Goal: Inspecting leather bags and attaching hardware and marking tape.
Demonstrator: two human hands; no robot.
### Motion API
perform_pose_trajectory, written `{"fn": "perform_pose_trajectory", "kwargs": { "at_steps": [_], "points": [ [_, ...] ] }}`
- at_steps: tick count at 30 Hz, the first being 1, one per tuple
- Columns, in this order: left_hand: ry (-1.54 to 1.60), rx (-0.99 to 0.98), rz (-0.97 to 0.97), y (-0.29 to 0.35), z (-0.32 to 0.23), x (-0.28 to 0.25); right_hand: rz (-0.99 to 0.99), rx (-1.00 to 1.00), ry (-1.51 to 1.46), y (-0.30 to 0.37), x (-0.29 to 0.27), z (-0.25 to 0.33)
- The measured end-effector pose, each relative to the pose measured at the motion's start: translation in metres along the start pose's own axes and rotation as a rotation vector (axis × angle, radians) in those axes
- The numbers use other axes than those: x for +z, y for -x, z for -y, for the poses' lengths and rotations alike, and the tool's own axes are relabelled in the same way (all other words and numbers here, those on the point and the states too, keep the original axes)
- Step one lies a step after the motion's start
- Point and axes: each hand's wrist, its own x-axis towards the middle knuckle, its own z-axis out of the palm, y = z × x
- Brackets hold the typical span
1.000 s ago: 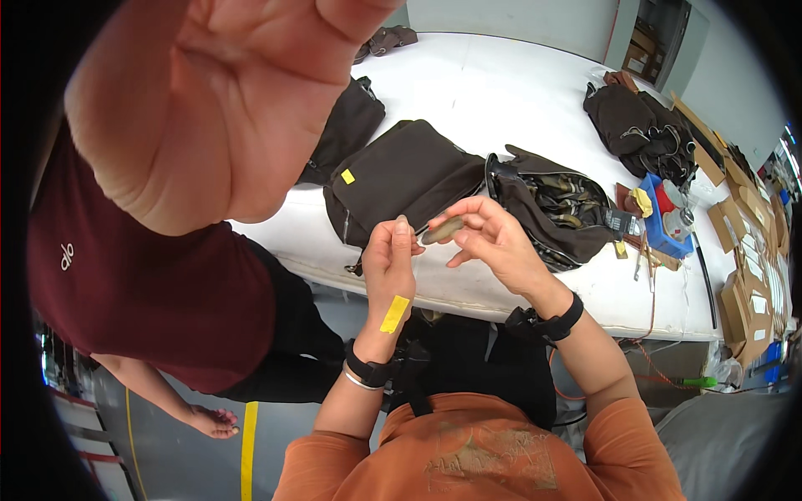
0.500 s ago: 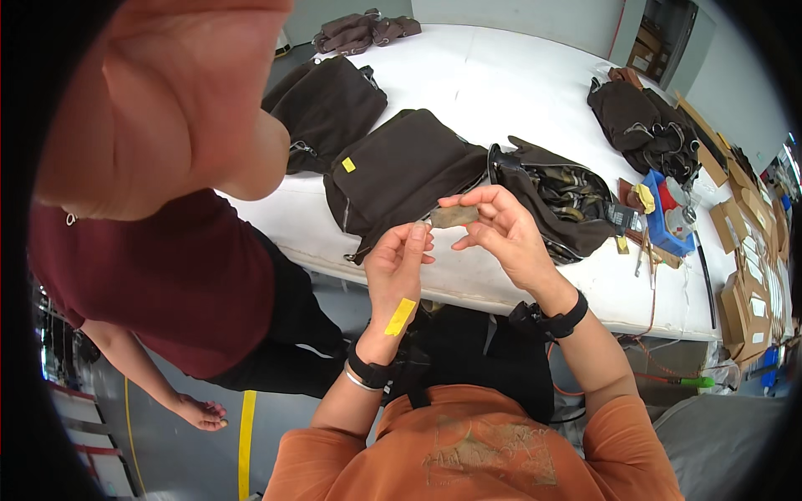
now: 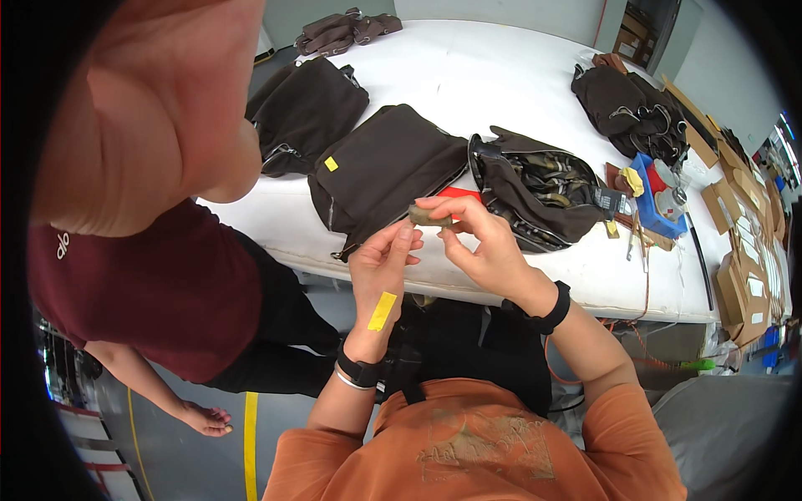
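Observation:
Above the table's front edge, both my hands are raised close together. My right hand [image 3: 497, 255] pinches a small, flat grey-brown piece [image 3: 428, 218] between its fingers; its exact kind does not show. My left hand [image 3: 380, 263], with a yellow sticker on its wrist side, has thumb and forefinger pressed together beside the piece's left end. Whatever lies in that pinch is too small to name. Behind my hands lies a dark brown bag [image 3: 388, 159] with a small yellow sticker. To its right, another dark bag [image 3: 535, 188] lies unzipped, its patterned lining showing.
On the white table [image 3: 484, 75] lie more dark bags [image 3: 309, 108] and a blue bin [image 3: 656, 204] with bottles. Something red [image 3: 458, 193] shows between the two nearest bags. At left stands a person in a maroon shirt [image 3: 159, 292]; a large hand [image 3: 159, 117] fills the upper left.
My right fingers have closed further over the grey-brown piece, which now looks tilted and narrower. The red thing has come into sight. The whole view has shifted slightly.

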Motion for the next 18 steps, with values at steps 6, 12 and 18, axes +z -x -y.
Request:
{"fn": "perform_pose_trajectory", "kwargs": {
  "at_steps": [6,12,18],
  "points": [
    [0.035,0.010,0.000,-0.004,0.011,-0.001,0.008,-0.125,0.198,0.009,0.003,-0.003],
    [0.014,-0.002,0.018,0.002,0.012,-0.001,0.034,-0.054,0.222,0.020,0.006,-0.001],
    [0.046,0.000,0.071,0.005,0.018,-0.001,-0.068,0.195,-0.201,0.018,0.006,0.001]
  ]
}}
